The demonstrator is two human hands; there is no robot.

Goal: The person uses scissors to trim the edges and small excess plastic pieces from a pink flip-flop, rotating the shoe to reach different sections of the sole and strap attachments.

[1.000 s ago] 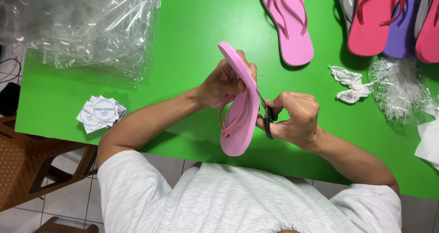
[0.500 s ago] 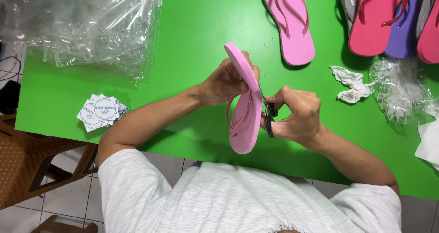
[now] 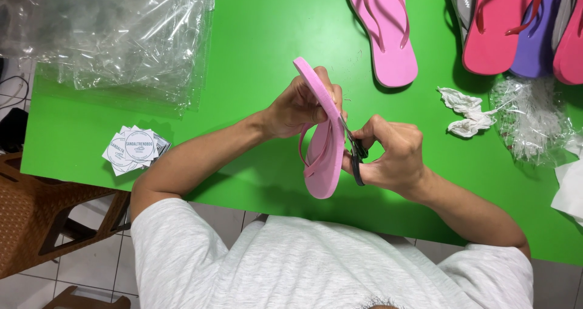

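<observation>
We hold: left hand grips pink sandal edge-up, exposing its side | right hand closed on black scissors (blades touching sandal) | green table, near edge.

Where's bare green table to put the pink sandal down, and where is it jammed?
Widest free patch: the table between the clear plastic bags and the lone pink sandal. Smaller strips lie right of the round labels, under the left forearm, and in front of the crumpled paper. The top right is packed with stacked sandals and a plastic wrapper.
</observation>
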